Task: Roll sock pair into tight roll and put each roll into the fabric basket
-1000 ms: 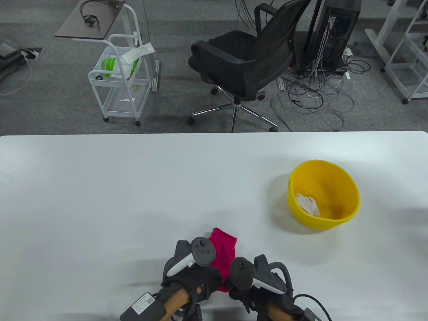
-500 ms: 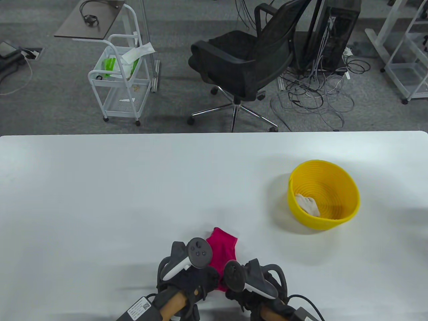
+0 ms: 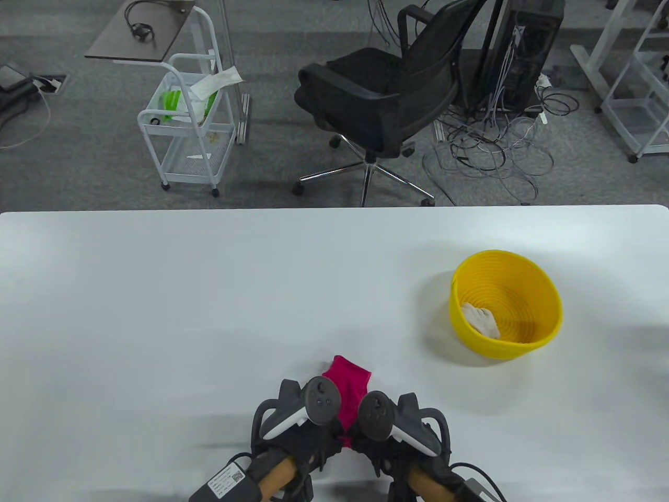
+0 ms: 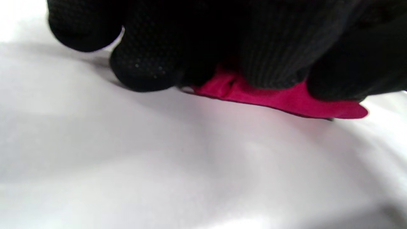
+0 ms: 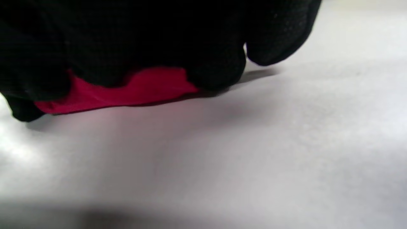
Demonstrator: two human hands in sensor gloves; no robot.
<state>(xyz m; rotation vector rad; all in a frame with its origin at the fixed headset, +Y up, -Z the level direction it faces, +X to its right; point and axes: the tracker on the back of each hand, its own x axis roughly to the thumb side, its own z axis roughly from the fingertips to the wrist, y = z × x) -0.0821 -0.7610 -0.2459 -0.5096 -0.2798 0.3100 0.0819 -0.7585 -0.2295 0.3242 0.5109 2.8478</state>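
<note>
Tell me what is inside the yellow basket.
One off-white sock roll lies at the bottom of the yellow basket, against its left wall. The near wall hides a strip of the floor, so anything there cannot be seen.

Past my white table [image 3: 157, 293] I see grey carpet [image 3: 78, 172] — a black mesh office chair [image 3: 387, 99], a white wire trolley [image 3: 183, 130], tangled cables [image 3: 491, 151] beside a dark computer tower [image 3: 528, 47].

Sock [image 3: 349, 389] near end hidden under hands.
</note>
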